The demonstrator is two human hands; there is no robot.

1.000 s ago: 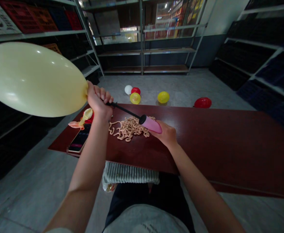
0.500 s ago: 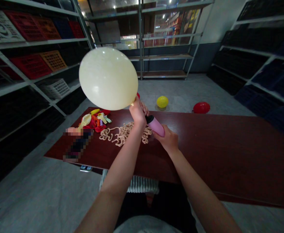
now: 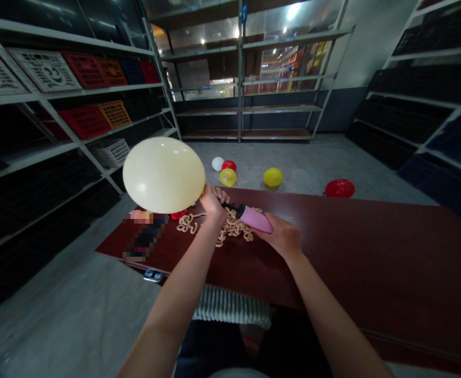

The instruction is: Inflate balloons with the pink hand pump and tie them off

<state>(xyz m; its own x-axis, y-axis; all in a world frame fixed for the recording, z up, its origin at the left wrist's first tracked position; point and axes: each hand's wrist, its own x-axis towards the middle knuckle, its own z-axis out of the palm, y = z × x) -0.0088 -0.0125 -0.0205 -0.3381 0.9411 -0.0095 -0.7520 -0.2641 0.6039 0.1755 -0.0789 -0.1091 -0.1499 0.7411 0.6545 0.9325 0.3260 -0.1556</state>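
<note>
A big pale-yellow balloon (image 3: 163,175), plump with air, stands out to the left of my left hand (image 3: 213,203). That hand's fingers are closed around the balloon's neck at the pump's front end; the neck itself is mostly hidden. My right hand (image 3: 284,236) grips the pink barrel of a hand balloon pump (image 3: 256,219), with a length of its black rod showing between the hands. Beneath the pump lies a loose heap of tan, cord-like loops (image 3: 236,231) on the dark red-brown table (image 3: 356,252). Some red deflated balloons (image 3: 179,214) show partly below the balloon.
A pixelated dark object (image 3: 146,239) lies at the table's left. On the floor beyond are a white balloon (image 3: 218,164), yellow balloons (image 3: 273,177) and red balloons (image 3: 339,188). Shelves with crates (image 3: 84,69) line the left; bare-framed racks (image 3: 278,108) stand behind.
The pale-yellow balloon has come down and slightly left with my left hand. More of the pump's black rod shows between my hands. My view has tilted up, bringing more floor balloons into sight.
</note>
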